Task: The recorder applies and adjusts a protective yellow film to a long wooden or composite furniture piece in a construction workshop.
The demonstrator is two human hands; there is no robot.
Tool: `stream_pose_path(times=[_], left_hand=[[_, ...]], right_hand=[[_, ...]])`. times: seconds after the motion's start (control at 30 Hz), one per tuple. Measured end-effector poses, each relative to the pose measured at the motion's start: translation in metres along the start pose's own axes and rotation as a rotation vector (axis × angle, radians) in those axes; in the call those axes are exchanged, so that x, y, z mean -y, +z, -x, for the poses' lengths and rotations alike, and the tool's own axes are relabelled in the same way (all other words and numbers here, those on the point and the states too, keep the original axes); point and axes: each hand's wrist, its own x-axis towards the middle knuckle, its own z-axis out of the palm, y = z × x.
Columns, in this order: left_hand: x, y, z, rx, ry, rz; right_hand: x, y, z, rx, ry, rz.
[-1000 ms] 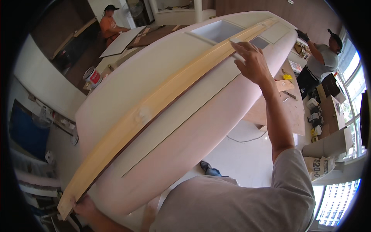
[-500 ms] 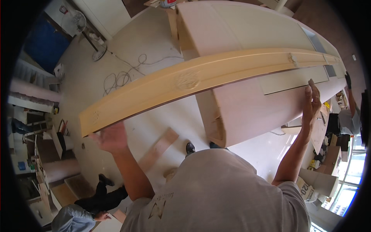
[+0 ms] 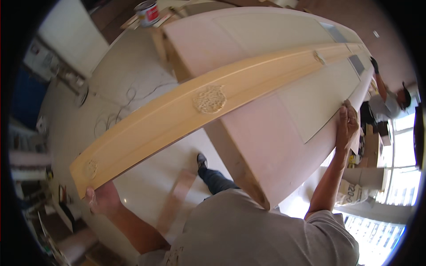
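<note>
Grasped the wooden board (image 3: 254, 76) at its near end with the left hand (image 3: 105, 199), lengthwise over and past the pink box (image 3: 266, 137). Had the right hand (image 3: 347, 127) unclenched beside it, contact unclear. Probably needed level support, avoiding the lumpy patches (image 3: 210, 99).

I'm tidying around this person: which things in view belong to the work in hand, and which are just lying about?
Work in hand:
Long board, left hand at its near end
Panel under it, right hand by its edge

Apparently just lying about:
Can
Plank on the floor
Sack
</note>
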Motion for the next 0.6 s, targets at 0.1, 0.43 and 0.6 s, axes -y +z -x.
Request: stream_pose_path(times=[0.1,0.43,0.6], left_hand=[[0.035,0.026,-0.039,0.245,-0.016,0.048],[0.121,0.073,-0.068,0.437,-0.053,-0.474],[0.108,0.098,-0.113,0.623,0.177,-0.664]], right_hand=[[0.000,-0.008,0.002,-0.012,0.033,-0.017],[0.025,-0.006,0.006,-0.099,0.115,-0.011],[0.076,-0.002,0.041,-0.002,0.065,-0.001]])
